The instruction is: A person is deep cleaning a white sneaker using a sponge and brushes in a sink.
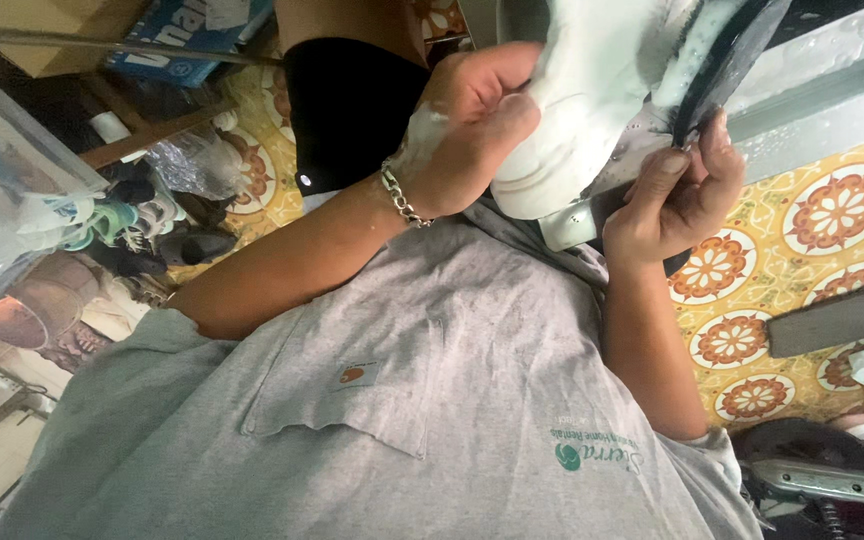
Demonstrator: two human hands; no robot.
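Note:
A white sneaker (592, 90) with a dark sole (727, 60) is held up over my grey t-shirt (432, 400). My left hand (462, 130), wearing a metal chain bracelet and smeared with white foam, grips the shoe's upper from the left side. On the shoe's right side, my right hand (672, 190) holds it near the sole with the fingers curled around the edge. The shoe's surface looks wet and soapy. Its top runs out of the picture.
The floor has yellow tiles with red-orange round patterns (832, 210). A black container (347, 110) stands beyond my left arm. Sandals and shoes (142, 215) are piled at the left, under a blue carton (187, 30). A grey metal ledge (822, 100) runs at the upper right.

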